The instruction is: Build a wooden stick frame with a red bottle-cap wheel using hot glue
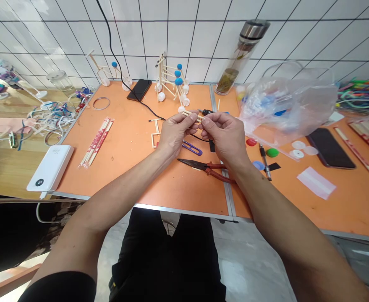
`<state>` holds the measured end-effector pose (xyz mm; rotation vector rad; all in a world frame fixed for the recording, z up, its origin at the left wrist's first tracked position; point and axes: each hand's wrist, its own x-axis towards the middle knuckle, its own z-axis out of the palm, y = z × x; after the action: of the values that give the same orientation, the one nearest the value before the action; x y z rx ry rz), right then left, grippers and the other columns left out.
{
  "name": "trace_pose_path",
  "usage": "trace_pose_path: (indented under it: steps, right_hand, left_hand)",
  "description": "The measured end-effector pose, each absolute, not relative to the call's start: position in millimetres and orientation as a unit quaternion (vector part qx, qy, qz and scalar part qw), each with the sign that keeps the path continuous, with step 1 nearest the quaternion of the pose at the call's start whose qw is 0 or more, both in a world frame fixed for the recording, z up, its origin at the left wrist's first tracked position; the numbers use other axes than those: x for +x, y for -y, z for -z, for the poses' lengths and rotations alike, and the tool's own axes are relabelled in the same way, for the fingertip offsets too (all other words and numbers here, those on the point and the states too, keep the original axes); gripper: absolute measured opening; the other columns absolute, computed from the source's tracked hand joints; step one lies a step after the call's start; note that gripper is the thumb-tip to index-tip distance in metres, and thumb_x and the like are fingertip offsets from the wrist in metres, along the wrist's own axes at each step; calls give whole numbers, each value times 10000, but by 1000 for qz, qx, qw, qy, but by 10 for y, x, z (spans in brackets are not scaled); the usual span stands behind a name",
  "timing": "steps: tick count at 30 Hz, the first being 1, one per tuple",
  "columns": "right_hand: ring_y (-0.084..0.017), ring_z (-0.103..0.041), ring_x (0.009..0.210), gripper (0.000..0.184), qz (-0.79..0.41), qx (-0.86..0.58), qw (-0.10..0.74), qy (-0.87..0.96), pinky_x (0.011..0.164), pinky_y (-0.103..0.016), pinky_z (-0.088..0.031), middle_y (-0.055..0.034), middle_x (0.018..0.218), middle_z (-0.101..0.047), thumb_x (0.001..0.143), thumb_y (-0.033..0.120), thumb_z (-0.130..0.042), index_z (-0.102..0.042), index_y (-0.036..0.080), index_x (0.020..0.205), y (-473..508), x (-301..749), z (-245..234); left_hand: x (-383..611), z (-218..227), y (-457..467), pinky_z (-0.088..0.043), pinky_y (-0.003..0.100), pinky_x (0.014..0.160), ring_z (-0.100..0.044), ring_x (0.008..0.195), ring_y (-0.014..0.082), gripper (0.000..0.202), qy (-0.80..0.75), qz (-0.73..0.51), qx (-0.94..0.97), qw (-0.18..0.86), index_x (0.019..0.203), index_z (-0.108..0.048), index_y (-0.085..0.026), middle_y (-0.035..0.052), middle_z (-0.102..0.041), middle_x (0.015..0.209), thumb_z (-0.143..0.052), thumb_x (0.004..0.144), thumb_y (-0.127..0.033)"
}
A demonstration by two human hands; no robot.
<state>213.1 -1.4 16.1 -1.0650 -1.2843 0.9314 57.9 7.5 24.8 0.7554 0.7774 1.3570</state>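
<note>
where the hands work: an orange tabletop point(134, 176), smooth and matte, with a glossy white tile wall point(184, 37) and its dark grout lines beyond, and a pale polished floor point(250, 268) below.
left hand point(174, 134): closed, fingertips pinching thin wooden sticks point(191, 115) above the tabletop.
right hand point(225, 136): closed, fingertips gripping the same sticks, knuckles just beside the left hand.
below the hands: red-handled steel pliers point(208, 167) and a purple wire clip point(192, 147), lying flat.
beyond the hands: a stick model with blue balls point(168, 79) and a tall glass bottle point(242, 58).
right of the right hand: a crumpled clear plastic bag point(285, 109) and a glossy black phone point(331, 147).
left of the left hand: a white power bank point(50, 167) and paper-wrapped chopsticks point(96, 142).
</note>
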Motion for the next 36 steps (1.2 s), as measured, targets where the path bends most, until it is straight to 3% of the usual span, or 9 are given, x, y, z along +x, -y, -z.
trace_pose_path:
  steps: [13, 17, 28, 36]
  right_hand:
    - [-132, -730, 653, 362, -391, -450, 585, 549, 639, -253, -666, 2, 822, -812, 907, 563, -988, -804, 252, 930, 29, 2123, -144]
    - [-145, -732, 665, 369, -387, -459, 580, 551, 619, -263, -654, -3, 842, -818, 916, 592, -976, -800, 267, 923, 32, 2126, -150]
    - [-139, -710, 664, 522, -414, -423, 589, 551, 615, -260, -650, -18, 871, -823, 914, 762, -924, -799, 258, 964, -2, 2115, -109]
    - [-142, -711, 680, 466, -449, -410, 584, 538, 644, -276, -660, 1, 858, -780, 893, 682, -927, -780, 265, 1038, -36, 2103, -85]
  left_hand:
    - [581, -273, -53, -547, 195, 725, -692, 667, 49, 223, -344, -598, 320, 650, 811, -837, -178, -34, -768, 786, -867, 1022, -111]
    - [584, -284, -48, -548, 198, 741, -687, 666, 50, 170, -358, -594, 311, 650, 832, -846, -182, -29, -788, 811, -933, 969, -131]
    - [559, -269, -66, -581, 176, 746, -751, 699, 61, 132, -363, -594, 301, 652, 901, -852, -182, -26, -796, 794, -954, 977, -219]
    - [552, -278, -81, -601, 181, 758, -820, 776, 94, 126, -373, -590, 285, 657, 947, -857, -188, -21, -804, 796, -954, 988, -256]
